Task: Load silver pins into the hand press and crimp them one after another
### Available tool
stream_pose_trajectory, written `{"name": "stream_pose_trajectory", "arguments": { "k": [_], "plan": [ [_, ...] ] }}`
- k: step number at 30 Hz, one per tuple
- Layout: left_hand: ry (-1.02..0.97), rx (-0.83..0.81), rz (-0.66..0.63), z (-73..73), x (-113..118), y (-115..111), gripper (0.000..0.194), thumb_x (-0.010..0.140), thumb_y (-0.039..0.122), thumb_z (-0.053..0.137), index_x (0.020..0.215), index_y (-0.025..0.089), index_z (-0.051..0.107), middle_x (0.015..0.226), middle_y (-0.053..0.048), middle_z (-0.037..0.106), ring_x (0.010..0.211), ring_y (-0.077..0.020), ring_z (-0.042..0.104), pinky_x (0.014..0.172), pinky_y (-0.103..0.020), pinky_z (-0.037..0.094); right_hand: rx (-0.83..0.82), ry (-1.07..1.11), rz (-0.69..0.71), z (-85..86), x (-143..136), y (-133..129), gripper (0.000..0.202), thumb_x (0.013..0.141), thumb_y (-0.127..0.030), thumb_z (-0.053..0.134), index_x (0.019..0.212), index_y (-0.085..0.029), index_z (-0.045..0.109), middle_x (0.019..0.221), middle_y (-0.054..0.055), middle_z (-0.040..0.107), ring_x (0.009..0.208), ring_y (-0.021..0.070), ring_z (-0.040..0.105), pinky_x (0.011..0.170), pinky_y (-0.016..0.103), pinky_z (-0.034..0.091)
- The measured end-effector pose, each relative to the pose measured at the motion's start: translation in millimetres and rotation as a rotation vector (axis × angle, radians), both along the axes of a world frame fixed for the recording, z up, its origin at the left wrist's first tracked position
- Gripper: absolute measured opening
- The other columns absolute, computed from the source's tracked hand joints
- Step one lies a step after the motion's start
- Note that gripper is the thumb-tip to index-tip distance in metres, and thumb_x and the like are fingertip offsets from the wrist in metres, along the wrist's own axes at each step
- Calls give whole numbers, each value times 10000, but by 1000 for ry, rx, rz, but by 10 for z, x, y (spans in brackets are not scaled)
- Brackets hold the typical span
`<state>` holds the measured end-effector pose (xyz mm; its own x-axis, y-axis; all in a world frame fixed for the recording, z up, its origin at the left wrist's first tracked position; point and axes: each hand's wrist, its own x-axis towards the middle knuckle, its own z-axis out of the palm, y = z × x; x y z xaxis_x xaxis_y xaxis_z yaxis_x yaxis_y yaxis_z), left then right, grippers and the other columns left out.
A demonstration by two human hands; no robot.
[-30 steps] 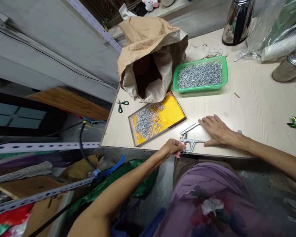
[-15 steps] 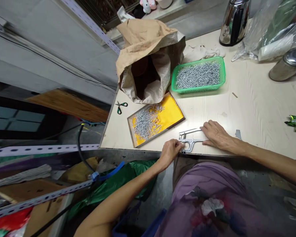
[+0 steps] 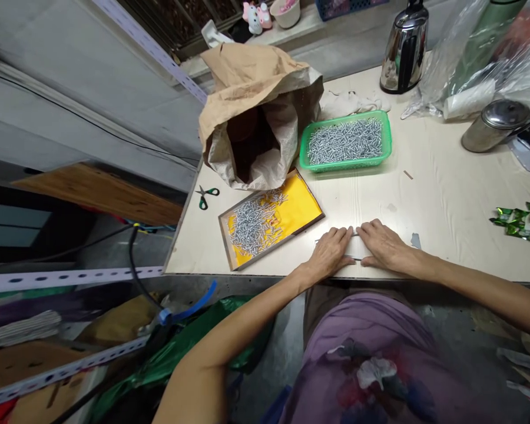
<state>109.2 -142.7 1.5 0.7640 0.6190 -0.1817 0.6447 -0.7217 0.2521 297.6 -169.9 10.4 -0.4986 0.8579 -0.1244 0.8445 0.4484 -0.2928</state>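
A metal hand tool with two long handles lies at the table's front edge, mostly covered by my hands. My left hand is closed round its left part and hides the tool's head. My right hand grips the right ends of the handles, fingers on the far one and thumb on the near one. Left of my hands, a shallow tray with a yellow bottom holds a heap of small metal pins. Behind it, a green basket is full of similar pins.
An open paper sack stands behind the tray. Green-handled scissors lie to its left. At the back right are a steel kettle, a lidded steel cup and plastic bags. Green packets lie far right.
My left hand has moved right, from the tool's head onto its body and handles, covering the head. My right hand stays on the handle ends. The whole view has shifted slightly.
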Motion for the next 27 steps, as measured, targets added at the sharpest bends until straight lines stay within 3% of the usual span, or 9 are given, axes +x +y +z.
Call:
{"name": "stream_pose_trajectory", "arguments": {
  "k": [5, 9, 16, 20, 24, 27],
  "plan": [
    [47, -8, -57, 73, 65, 36, 346, 880, 360, 580, 1129, 127, 520, 1021, -104, 582, 995, -254, 515, 831, -376, 451, 35, -61, 11, 46, -34, -55, 265, 792, -237, 688, 1013, -131, 588, 937, 111, 596, 890, 255, 505, 722, 345, 407],
    [14, -23, -3, 37, 94, 96, 202, 912, 338, 533, 989, 157, 575, 953, -82, 588, 948, -235, 519, 796, -363, 440, 62, 27, 40, 19, 6, -9, 76, 871, -157, 562, 939, -162, 597, 901, 83, 587, 850, 220, 493, 715, 323, 381],
    [40, -15, 60, -7, 174, 182, 234, 949, 315, 456, 854, 154, 597, 871, -79, 596, 913, -221, 528, 786, -340, 440, 62, -10, 75, -122, -8, 158, 221, 934, -122, 422, 822, -158, 609, 801, 65, 582, 768, 191, 483, 683, 304, 355],
    [-12, 34, 128, -79, 157, 100, 203, 931, 307, 495, 1012, 145, 587, 987, -95, 625, 982, -232, 552, 845, -367, 474, 110, 14, 54, -117, 41, 171, 140, 913, -180, 492, 951, -144, 622, 886, 91, 598, 834, 217, 500, 714, 314, 390],
    [-183, 138, 226, -260, 127, -165, 350, 930, 226, 475, 1265, 124, 468, 1346, -183, 503, 1277, -280, 448, 1028, -451, 420, 95, 69, 113, -101, 208, 286, 465, 801, -429, 662, 1136, -117, 578, 1019, 141, 587, 899, 263, 498, 766, 361, 417],
    [-271, 163, 244, -404, 143, -410, 368, 936, 143, 404, 1300, 112, 447, 1428, -209, 431, 1386, -288, 341, 1097, -475, 366, 43, 71, 173, -128, 301, 432, 499, 826, -521, 598, 1105, -107, 603, 984, 148, 595, 865, 257, 510, 761, 362, 412]
  ]
}}
